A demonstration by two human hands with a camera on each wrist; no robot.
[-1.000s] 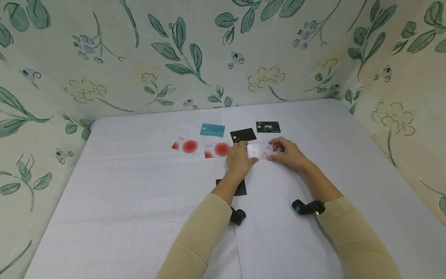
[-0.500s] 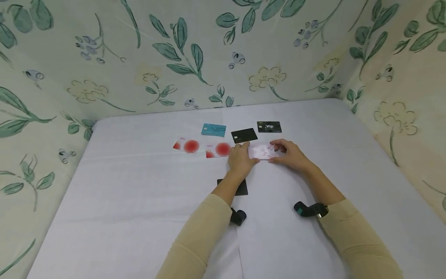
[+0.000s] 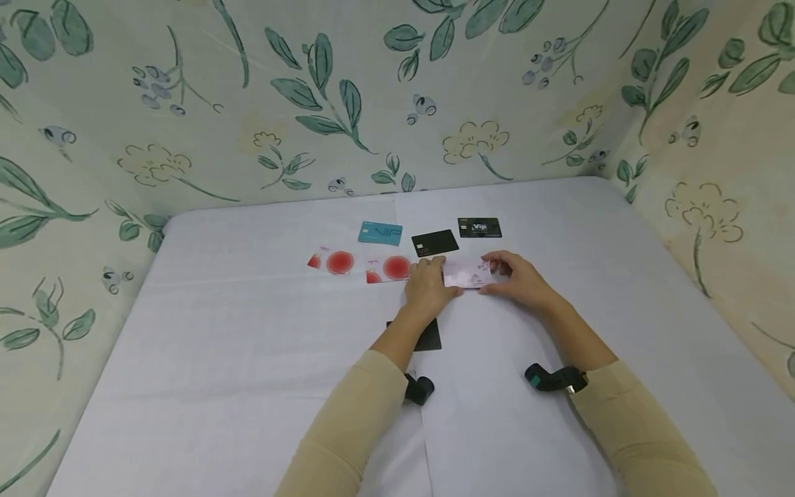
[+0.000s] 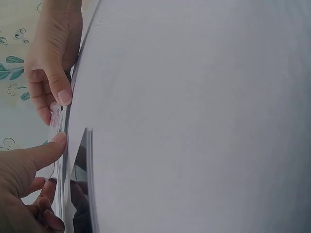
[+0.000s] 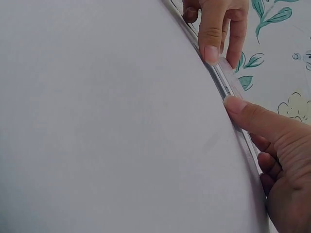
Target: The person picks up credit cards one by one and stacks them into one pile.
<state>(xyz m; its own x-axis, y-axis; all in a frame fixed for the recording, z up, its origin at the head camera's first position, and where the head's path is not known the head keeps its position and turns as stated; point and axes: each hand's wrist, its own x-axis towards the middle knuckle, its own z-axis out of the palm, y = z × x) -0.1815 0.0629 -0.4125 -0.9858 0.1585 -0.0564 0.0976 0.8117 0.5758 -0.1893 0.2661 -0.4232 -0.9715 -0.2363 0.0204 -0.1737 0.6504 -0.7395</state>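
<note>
A white card with pink print (image 3: 464,273) lies between my two hands. My left hand (image 3: 426,284) pinches its left end, thumb at the near edge and fingers at the far edge. At the right end, my right hand (image 3: 520,279) grips it the same way, with thumb and curled fingers. In the right wrist view, the thumbs press the edge of a thin stack (image 5: 226,86) low over the cloth. Just left of my left hand lies a white card with a red circle (image 3: 396,268), partly covered by the fingers. A black card (image 3: 435,243) lies just beyond those fingers.
Farther back are a blue VIP card (image 3: 380,233) and a black Vip card (image 3: 479,227). Another red-circle card (image 3: 339,262) lies at the left. A dark flat piece (image 3: 430,337) sits partly hidden under my left forearm. White cloth (image 3: 248,359) covers the table; patterned fabric rises behind.
Both hands keep their grip on the white card in nearly the same place. The glare on the card has shifted and faded a little.
</note>
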